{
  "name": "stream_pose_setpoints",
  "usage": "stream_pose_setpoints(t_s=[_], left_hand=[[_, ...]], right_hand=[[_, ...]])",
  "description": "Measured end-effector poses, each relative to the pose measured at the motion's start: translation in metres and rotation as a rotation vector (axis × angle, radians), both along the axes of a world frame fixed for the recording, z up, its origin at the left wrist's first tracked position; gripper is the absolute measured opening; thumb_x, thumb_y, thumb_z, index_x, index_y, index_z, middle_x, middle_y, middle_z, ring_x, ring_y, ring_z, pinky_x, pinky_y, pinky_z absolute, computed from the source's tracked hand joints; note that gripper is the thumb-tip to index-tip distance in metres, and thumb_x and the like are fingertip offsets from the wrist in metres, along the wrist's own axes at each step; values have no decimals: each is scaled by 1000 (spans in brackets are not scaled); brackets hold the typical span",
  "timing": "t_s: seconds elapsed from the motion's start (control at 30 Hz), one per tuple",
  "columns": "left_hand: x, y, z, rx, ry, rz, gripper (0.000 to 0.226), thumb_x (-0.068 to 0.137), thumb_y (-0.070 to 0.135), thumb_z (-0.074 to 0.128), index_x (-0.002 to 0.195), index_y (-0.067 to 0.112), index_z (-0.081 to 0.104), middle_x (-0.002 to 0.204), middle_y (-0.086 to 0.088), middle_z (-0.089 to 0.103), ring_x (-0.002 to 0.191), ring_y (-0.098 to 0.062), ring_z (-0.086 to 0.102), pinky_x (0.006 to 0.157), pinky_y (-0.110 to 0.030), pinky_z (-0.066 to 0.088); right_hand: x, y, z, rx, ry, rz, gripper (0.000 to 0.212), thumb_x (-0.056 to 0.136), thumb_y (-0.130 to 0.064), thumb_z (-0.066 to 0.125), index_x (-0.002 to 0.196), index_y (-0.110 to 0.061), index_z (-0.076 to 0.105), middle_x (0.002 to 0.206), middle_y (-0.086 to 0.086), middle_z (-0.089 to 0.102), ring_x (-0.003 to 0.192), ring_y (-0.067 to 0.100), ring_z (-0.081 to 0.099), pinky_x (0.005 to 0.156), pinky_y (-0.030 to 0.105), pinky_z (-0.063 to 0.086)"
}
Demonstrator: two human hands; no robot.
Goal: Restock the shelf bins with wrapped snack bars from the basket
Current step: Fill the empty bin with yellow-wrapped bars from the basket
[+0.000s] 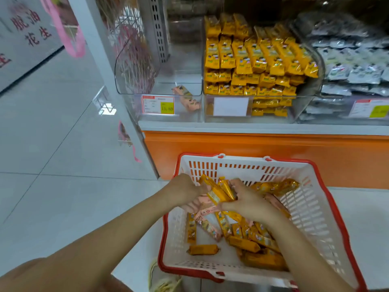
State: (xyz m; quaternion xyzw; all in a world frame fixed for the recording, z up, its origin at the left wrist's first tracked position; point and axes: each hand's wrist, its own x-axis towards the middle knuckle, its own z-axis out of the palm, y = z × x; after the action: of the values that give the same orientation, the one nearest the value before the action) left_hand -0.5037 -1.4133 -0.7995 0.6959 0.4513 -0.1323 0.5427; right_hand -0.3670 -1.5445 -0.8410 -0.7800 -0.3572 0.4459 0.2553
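Gripped in a fan above the basket (311, 209): a handful of yellow wrapped snack bars (219, 193), pinched from both sides. Left hand (185, 191) curled round one end of the bundle, right hand (250, 202) closed over the other, fingers of both tight on the wrappers. Below, in the white, red-rimmed basket set on a pale surface, loose bars (250, 241) strewn across the bottom, mostly yellow, with a few pink bars (208, 227) among them and one yellow bar lying apart near the left wall. Straight ahead on the shelf, a clear middle bin (309, 91) stacked high with rows of the same yellow bars, a blank white label (230, 106) on its front. Just beside it, a clear left bin (130, 76) holding a single pink bar (186, 98) tilted near the front wall, a red-and-yellow price tag (158, 104) fixed outside. On the other side, a right bin (336, 114) heaped with grey-silver packets. Under the shelf, an orange panel (252, 148); off to the left, glossy tiled floor (52, 144).
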Motion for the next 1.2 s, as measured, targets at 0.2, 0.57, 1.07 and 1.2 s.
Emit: stream_pose_setpoints(t_s=[0.2, 0.57, 1.07, 1.2], left_hand=[[18, -3, 25, -241, -352, 290, 42, 81, 27, 73, 103, -9, 67, 95, -24, 70, 77, -24, 71, 70, -29, 60], [29, 5, 49, -610, -584, 197, 37, 83, 12, 60, 118, -1, 61, 117, -20, 64, 94, -24, 66, 89, -34, 54], [39, -8, 56, -755, -714, 138, 42, 85, 7, 60, 126, -4, 56, 124, -25, 59, 97, -30, 66, 85, -41, 56], [43, -9, 64, -753, -798, 220, 41, 81, 7, 57, 121, -2, 60, 121, -22, 61, 99, -29, 64, 86, -40, 54]], right_hand=[[-23, -4, 39, 417, -301, -189, 73, 81, -42, 73, 142, -28, 36, 124, -8, 50, 111, 9, 50, 87, 23, 43], [-3, -22, 79, 575, -30, -349, 52, 90, -41, 56, 140, -42, 43, 124, -20, 59, 107, -1, 58, 90, 27, 50], [-4, -19, 90, 717, 149, -627, 13, 91, -27, 58, 104, -23, 60, 91, -6, 73, 77, 3, 68, 54, 16, 51], [-5, -24, 93, 547, -246, -428, 54, 75, -66, 53, 128, -56, 42, 113, -19, 46, 106, 0, 48, 81, 16, 42]])
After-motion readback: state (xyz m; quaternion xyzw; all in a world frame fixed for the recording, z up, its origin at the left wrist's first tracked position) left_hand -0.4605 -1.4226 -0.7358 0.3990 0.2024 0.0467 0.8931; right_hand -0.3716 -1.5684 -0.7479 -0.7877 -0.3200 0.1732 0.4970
